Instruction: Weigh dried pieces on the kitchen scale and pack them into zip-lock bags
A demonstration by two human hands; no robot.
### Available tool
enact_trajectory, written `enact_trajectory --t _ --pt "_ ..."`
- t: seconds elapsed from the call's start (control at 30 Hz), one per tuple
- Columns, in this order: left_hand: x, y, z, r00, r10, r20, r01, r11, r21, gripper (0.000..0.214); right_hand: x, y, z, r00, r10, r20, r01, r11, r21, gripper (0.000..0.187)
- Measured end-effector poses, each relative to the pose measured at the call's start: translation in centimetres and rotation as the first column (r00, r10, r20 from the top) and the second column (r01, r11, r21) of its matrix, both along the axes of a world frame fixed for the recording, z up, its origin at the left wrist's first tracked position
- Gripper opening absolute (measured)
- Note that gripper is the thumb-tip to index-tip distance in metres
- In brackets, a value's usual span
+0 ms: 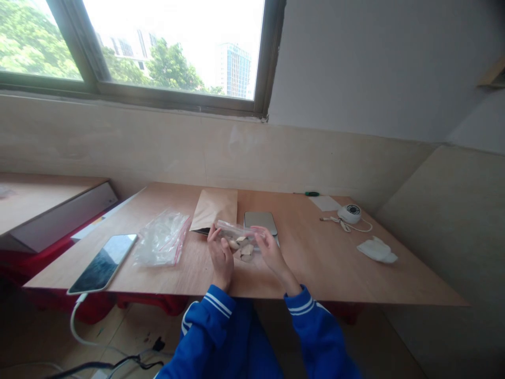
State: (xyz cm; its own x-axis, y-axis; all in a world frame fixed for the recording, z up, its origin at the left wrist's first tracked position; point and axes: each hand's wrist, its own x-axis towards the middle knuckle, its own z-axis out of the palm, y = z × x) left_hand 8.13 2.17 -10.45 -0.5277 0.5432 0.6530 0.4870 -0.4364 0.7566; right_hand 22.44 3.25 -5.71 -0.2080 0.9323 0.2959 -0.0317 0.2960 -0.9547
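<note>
Between my two hands is a small clear plastic bag point(236, 229) with several pale beige pieces point(246, 251) in it; their kind is too small to make out. My left hand point(221, 258) grips the bag's left side, fingers closed on its edge. On the opposite side, my right hand point(270, 251) pinches the upper right corner of the bag. Just behind lies a flat silver-topped scale point(260, 222), partly covered by the bag and my right hand. A brown paper bag point(216, 206) rests beyond my left hand, its dark opening facing me.
Left of my hands lies a pile of clear zip bags point(160, 239), beside a phone point(103, 263) with a white cable at the table's front edge. To the right are a white dome camera point(349, 213) with its cord, a crumpled white wrapper point(377, 250), white paper point(324, 203) and a green-handled screwdriver point(311, 194).
</note>
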Motion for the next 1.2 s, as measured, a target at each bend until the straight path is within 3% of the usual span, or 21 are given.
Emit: enact_trajectory --t 0.1,0.23,0.37,0.47,0.57,0.73,0.83,0.9,1.2 --pt "-0.2 0.2 -0.1 0.995 -0.01 0.097 0.022 0.993 -0.119 0.043 0.8 -0.3 -0.5 0.999 0.008 -0.047 -0.008 1.0 -0.012 0.034" --pt "-0.2 0.0 0.0 0.956 -0.174 0.236 0.24 0.927 -0.288 0.04 1.4 -0.6 -1.7 0.992 0.01 -0.126 -0.016 0.998 -0.053 0.038" --pt "0.0 -0.1 -0.3 0.936 -0.243 0.254 0.308 0.915 -0.262 0.03 2.3 -0.5 -3.5 0.986 -0.105 -0.126 0.097 0.993 -0.071 0.033" --pt "0.0 -0.3 -1.2 0.933 -0.298 0.202 0.339 0.915 -0.218 0.027 3.3 -0.5 -5.0 0.971 -0.236 -0.033 0.235 0.972 -0.016 0.03" --pt "-0.2 -0.9 -2.2 0.934 -0.343 0.1 0.356 0.915 -0.191 0.026 4.3 -0.9 -5.8 0.91 -0.408 0.071 0.401 0.911 0.093 0.03" --pt "-0.5 -1.9 -2.3 0.916 -0.388 -0.099 0.372 0.917 -0.143 0.019 4.9 -2.3 -5.6 0.777 -0.626 0.07 0.567 0.743 0.355 0.02" --pt "-0.5 -2.0 -1.8 0.898 -0.413 -0.154 0.389 0.906 -0.165 0.016 4.9 -3.0 -5.7 0.755 -0.655 0.033 0.531 0.641 0.555 0.007" --pt "-0.5 -2.0 -1.6 0.879 -0.45 -0.159 0.421 0.888 -0.188 0.015 4.9 -3.2 -5.9 0.768 -0.64 0.024 0.481 0.601 0.638 0.003" --pt "-0.8 -1.6 -1.2 0.808 -0.545 -0.225 0.504 0.836 -0.216 0.019 5.1 -3.5 -6.0 0.749 -0.661 -0.044 0.486 0.503 0.715 0.009"
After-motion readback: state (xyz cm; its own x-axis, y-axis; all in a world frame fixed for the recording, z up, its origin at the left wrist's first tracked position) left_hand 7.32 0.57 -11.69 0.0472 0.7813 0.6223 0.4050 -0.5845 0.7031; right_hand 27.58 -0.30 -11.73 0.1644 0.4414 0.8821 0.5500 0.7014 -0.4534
